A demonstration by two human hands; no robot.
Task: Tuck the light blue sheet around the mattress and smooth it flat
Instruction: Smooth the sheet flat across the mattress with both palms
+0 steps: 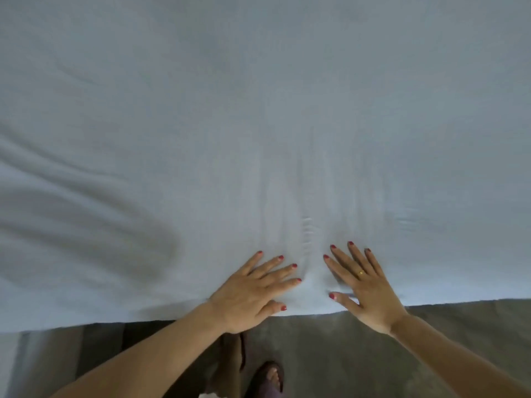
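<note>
Fingers of both hands (spread flat) press the light blue sheet.

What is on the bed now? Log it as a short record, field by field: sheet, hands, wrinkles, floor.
sheet: light blue sheet spread over the bed top, near edge along the bedside
left hand: left hand flat on the sheet, fingers spread
right hand: right hand flat on the sheet, fingers spread, gold ring
wrinkles: large folds at left; fine creases between the hands
floor: grey floor, sandalled foot
</note>
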